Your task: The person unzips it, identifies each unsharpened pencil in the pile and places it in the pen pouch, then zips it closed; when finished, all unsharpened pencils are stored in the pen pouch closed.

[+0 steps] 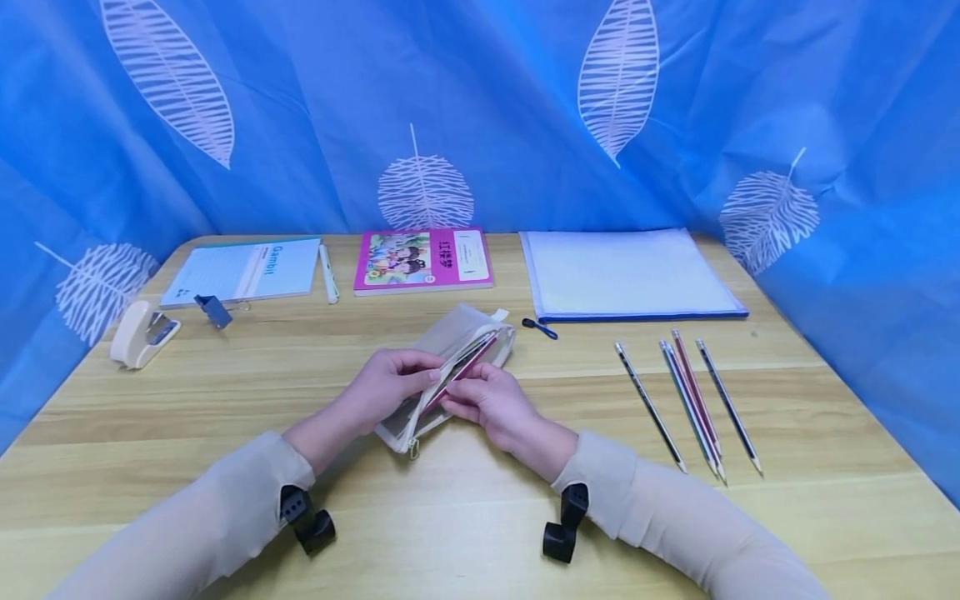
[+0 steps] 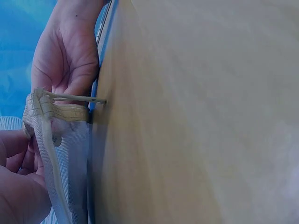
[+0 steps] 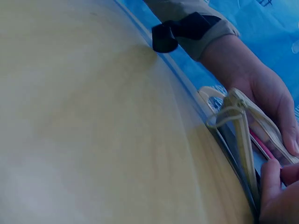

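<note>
2 hands work mid-table: left hand [image 1: 386, 385] pinches the pouch [image 1: 450, 354] mouth apart, right hand [image 1: 491, 402] pinches a pencil [image 1: 463, 369] half inside, which could snag the zipper edge.

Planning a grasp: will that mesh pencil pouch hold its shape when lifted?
Probably not: the pouch is thin mesh fabric and sags between both hands, so it looks floppy. Likely light. The red pencil inside may stiffen it slightly.
</note>
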The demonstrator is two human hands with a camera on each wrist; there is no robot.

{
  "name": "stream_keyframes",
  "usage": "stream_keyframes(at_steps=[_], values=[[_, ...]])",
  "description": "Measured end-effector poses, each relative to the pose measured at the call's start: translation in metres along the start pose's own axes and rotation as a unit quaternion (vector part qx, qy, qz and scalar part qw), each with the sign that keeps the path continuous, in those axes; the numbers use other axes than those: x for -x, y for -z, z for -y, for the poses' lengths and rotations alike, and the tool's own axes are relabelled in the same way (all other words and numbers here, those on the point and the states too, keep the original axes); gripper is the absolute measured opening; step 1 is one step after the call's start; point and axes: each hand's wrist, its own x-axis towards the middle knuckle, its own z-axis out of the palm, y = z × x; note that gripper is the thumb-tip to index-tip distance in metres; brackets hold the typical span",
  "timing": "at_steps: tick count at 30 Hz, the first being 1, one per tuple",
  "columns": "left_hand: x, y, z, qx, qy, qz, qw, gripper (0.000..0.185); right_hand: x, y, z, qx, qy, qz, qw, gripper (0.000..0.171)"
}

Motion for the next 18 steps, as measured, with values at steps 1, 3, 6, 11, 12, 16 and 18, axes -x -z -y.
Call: stream_keyframes(at_steps=[1, 3, 6, 11, 12, 16, 18], values=[[0.0, 0.0, 0.0, 0.0, -0.001, 0.0, 1.0, 0.026, -0.001, 0.0, 0.0, 0.002, -0.002, 0.003, 1.0, 0.019], [0.0, 0.0, 0.0, 0.004, -0.001, -0.001, 1.0, 0.026, -0.002, 0.001, 0.001, 0.007, -0.011, 0.007, 1.0, 0.019], [0.0, 0.0, 0.001, 0.007, -0.004, -0.002, 1.0, 0.026, -0.003, 0.002, 0.003, 0.021, -0.021, 0.009, 1.0, 0.016], [0.0, 0.001, 0.0, 0.012, -0.008, -0.007, 0.9999, 0.027, -0.002, 0.007, 0.005, 0.05, -0.026, 0.005, 0.998, 0.005], [0.001, 0.002, 0.0, 0.016, -0.009, -0.009, 0.9998, 0.027, -0.001, 0.008, 0.006, 0.054, -0.025, 0.005, 0.998, 0.004], [0.001, 0.006, -0.004, 0.025, -0.009, -0.022, 0.9994, 0.028, 0.002, 0.015, 0.012, 0.069, -0.019, 0.021, 0.997, 0.004], [0.001, 0.008, -0.006, 0.023, -0.007, -0.027, 0.9993, 0.028, 0.005, 0.018, 0.016, 0.087, -0.021, 0.045, 0.995, 0.001]])
